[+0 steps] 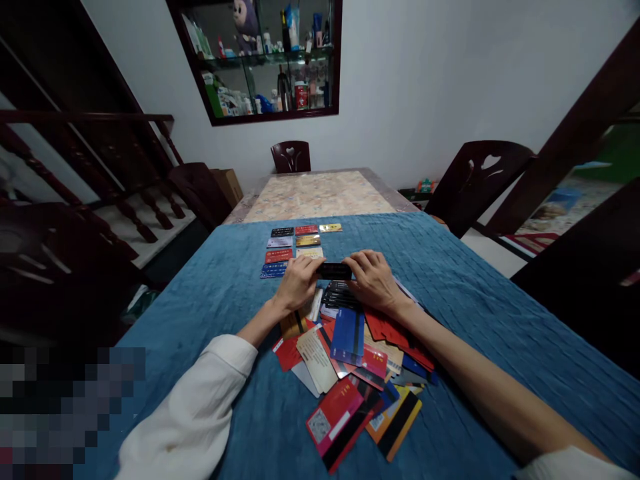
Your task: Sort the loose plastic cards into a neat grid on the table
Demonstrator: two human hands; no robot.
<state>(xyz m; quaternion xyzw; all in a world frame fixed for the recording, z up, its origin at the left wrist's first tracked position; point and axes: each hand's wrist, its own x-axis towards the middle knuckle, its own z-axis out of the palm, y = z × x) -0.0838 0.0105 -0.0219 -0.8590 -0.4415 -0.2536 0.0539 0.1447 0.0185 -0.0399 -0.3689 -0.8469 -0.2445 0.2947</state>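
Note:
Between my left hand (pixel 299 281) and my right hand (pixel 374 279) is a black card (pixel 335 271), pinched at its two short ends and held just over the pile. Beneath it, several more black cards (pixel 341 295) lie overlapped. Toward me spreads a loose heap of plastic cards, among them a blue card (pixel 347 333), a cream card (pixel 316 360), a red card (pixel 333 413) and a yellow card (pixel 397 423) with a dark stripe. Beyond my left hand, cards sit in short rows, including a blue card (pixel 273 270) and a gold card (pixel 307 241).
A blue cloth (pixel 210 300) covers the near part of the table, with a patterned tabletop (pixel 325 193) beyond it. Dark wooden chairs (pixel 475 180) stand around. A glass-shelved cabinet (pixel 270 60) is set in the far wall, and a wooden railing (pixel 85 119) runs at left.

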